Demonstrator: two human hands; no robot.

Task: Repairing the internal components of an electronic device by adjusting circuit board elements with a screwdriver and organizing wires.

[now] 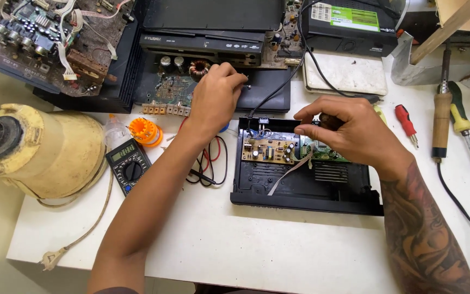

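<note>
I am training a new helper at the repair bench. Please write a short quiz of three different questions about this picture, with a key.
1. True or false: the right hand is over the open black case.
2. Which lies left of the orange solder spool? A) red screwdriver B) yellowed appliance housing C) soldering iron
3. Fill in: the grey meter with a round dial beside the spool is a digital ____.

Key:
1. True; its fingers pinch above the small circuit board.
2. B, the yellowed appliance housing.
3. multimeter.
</note>
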